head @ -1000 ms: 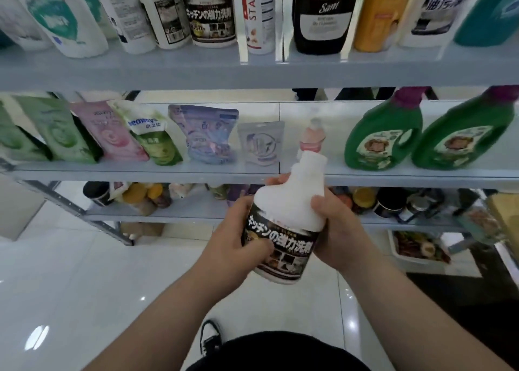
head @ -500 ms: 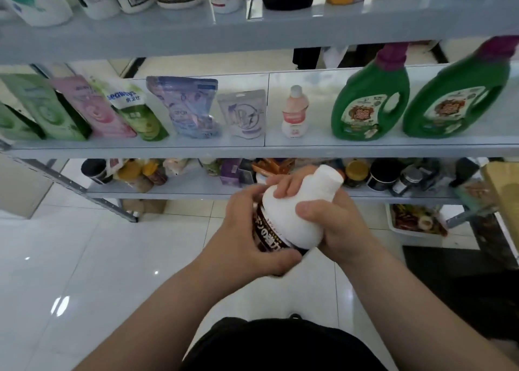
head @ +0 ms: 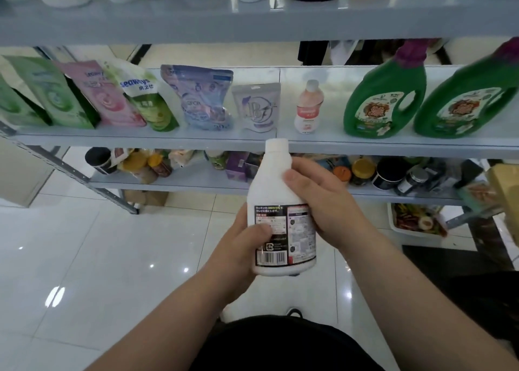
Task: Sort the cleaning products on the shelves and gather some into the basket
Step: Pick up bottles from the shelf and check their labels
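Item: white bottle (head: 270,185), capped and upright, is held at the centre of the frame, in front of the middle shelf (head: 196,141); its back label with barcode is turned to the camera. The lower body is enclosed by the grip of the left hand (head: 241,247), with the thumb laid across the label. The shoulder and upper label are enclosed by the grip of the right hand (head: 323,202). On the middle shelf, left to right, are ranged: green and pink pouches (head: 70,95), a blue pouch (head: 202,95), a white pouch (head: 257,106), a small pink bottle (head: 309,106), and two green jugs (head: 384,98) with purple caps. Bottle bases are lined along the top shelf (head: 196,25). Jars (head: 390,174) are stored on the lower shelf (head: 174,184). The lower left is filled by a white tiled floor (head: 84,258).
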### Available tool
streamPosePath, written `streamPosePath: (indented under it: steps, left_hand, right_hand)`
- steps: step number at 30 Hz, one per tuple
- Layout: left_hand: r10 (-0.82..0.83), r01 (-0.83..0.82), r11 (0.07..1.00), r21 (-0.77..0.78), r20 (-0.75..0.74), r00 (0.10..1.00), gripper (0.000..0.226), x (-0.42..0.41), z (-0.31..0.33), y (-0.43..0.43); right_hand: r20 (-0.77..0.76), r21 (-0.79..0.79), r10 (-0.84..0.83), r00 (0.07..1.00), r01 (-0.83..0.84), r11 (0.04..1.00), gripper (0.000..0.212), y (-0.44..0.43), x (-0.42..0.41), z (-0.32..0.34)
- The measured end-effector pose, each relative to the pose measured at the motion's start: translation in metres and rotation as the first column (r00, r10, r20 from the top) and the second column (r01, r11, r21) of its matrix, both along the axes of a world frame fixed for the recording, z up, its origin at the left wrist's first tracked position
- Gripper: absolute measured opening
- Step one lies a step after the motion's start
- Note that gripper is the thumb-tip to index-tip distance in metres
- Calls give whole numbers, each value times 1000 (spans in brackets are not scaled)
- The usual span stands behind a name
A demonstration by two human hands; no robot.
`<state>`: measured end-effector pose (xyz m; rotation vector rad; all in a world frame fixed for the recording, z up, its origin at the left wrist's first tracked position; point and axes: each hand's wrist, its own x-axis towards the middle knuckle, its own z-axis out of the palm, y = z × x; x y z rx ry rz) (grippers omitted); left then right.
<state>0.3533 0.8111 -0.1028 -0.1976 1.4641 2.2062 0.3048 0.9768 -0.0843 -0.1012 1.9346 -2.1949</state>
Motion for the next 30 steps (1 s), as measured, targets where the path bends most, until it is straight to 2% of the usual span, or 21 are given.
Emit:
streamPosePath:
  steps: [2, 5, 7, 10, 13, 15, 18, 20, 23, 26, 27, 28, 30]
  left_hand:
    - [68, -73, 996, 42, 113, 991, 66, -3, 4, -7]
    - [146, -140, 989, -48, 173, 974, 36, -7, 11, -29]
    - [139, -153, 988, 28, 283, 949, 43, -9, 13, -47]
    - [-11, -88, 971, 223, 408, 913, 55, -10, 16, -72]
    - [-173, 16, 929, 369, 395, 902, 66, -14, 19, -98]
    - [-222, 105, 935, 339, 327, 919, 52, -22, 17, -120]
    - [-257, 225, 961, 162, 210, 943, 62, -36, 17, -153]
    - [-232, 234, 971, -50, 35, 972, 79, -42, 14, -175]
    - [-182, 101, 952, -289, -268, 946, 82, -43, 15, -192]
    - [-113, -92, 896, -434, -424, 899, 69, -49, 13, -218]
    - [-104, -92, 906, -413, -427, 898, 65, -51, 12, -227]
    - [-72, -57, 945, -322, -376, 924, 62, -52, 10, -236]
    - [-29, 30, 1000, 10, -86, 996, 54, -52, 8, -248]
  right_hand:
    - [63, 28, -115, 991, 113, 993, 15, -14, -4, -2]
    - [189, 6, -117, 975, 118, 993, 16, -34, -11, 2]
    - [317, -93, -85, 945, 120, 988, 24, -51, -13, 5]
    - [465, -294, 27, 885, 126, 947, 62, -87, -5, 4]
    - [501, -459, 92, 860, 174, 871, 61, -125, 2, 0]
    - [510, -444, 23, 860, 240, 864, 57, -143, -1, 0]
    - [466, -271, -157, 871, 310, 911, 53, -164, -12, 8]
    - [284, -127, -246, 927, 291, 948, 35, -180, -18, 11]
    - [-13, 54, -231, 973, 231, 971, 20, -201, -16, 13]
    - [-137, 70, -218, 966, 229, 971, 22, -227, -14, 14]
    - [-136, 62, -222, 966, 232, 971, 24, -233, -15, 14]
    - [-104, 38, -227, 968, 232, 972, 28, -239, -16, 14]
    - [26, -42, -228, 973, 229, 972, 42, -248, -13, 12]
